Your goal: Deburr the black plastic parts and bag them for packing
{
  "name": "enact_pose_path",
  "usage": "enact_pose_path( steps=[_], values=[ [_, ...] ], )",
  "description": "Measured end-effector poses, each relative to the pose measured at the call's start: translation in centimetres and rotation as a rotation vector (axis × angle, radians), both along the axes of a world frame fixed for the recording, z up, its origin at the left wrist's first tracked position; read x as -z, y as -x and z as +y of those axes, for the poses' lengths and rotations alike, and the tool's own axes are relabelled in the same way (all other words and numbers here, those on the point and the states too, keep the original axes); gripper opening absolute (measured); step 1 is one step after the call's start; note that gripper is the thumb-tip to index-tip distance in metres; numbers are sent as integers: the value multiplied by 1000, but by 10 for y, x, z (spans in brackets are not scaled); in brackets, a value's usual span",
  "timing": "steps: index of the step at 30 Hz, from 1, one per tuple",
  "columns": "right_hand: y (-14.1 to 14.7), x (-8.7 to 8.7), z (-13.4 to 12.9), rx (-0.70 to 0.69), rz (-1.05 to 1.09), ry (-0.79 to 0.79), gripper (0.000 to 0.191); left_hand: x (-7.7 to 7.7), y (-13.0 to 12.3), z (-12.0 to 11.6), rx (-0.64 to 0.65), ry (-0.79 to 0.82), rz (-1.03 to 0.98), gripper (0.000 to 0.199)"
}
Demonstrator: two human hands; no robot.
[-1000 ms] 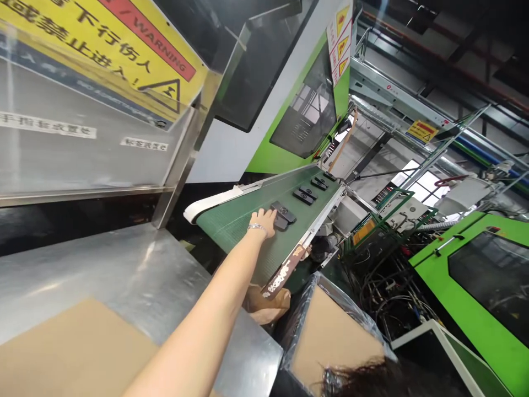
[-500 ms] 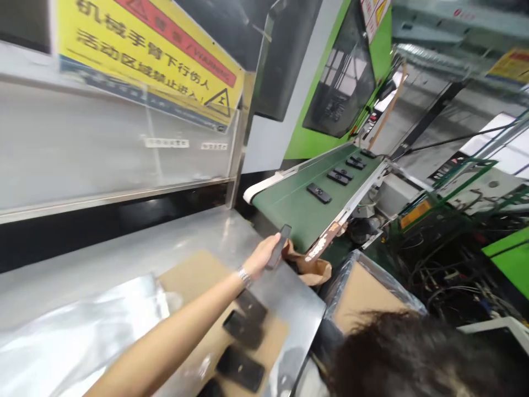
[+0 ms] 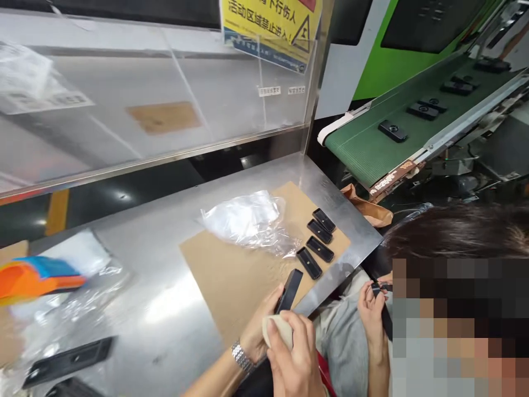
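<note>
My left hand (image 3: 257, 326), with a metal-banded watch at the wrist, grips a narrow black plastic part (image 3: 291, 288) tilted upward above the table's near edge. Close against it is my right hand (image 3: 298, 358), its fingers curled round a cream-coloured pad (image 3: 282, 331) whose exact kind I cannot make out. The pad is at the part's lower end, which the hands partly hide. Just beyond my hands, several black tray-like parts (image 3: 319, 248) lie in a slanted row on a brown cardboard sheet (image 3: 215, 270).
A clear plastic bag (image 3: 248, 218) rests on the cardboard. On the metal table (image 3: 165, 309), an orange and blue object (image 3: 39, 278) and more black parts (image 3: 70, 359) lie left. A green conveyor (image 3: 363, 157) carries black parts at upper right. A co-worker's hand (image 3: 372, 314) is close on my right.
My left hand has come back from the conveyor's end with the black part. My right hand has entered view with the cream pad. The view has swung left and down.
</note>
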State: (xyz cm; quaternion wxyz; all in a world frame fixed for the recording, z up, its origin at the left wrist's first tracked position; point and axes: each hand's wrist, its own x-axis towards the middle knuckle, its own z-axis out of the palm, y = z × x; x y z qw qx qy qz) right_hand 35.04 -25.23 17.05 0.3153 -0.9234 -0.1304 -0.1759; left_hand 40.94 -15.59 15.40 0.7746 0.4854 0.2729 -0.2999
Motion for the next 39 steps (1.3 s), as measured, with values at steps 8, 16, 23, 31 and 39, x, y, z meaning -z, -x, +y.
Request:
enact_pose_path(
  steps=[8,16,23,31,39],
  values=[
    [11,-9,13,-55,15,23,46,-10,43,31,-72,30,-7,33],
    [14,-23,10,-53,188,-306,42,-6,55,58,172,187,-440,60],
    [13,-32,-2,-322,625,-693,34,-16,51,92,618,187,-498,61],
    [22,19,12,70,556,-871,35,0,52,81,282,116,-328,45],
    [30,3,26,-13,200,-281,42,11,58,67,17,167,-236,21]
  ],
)
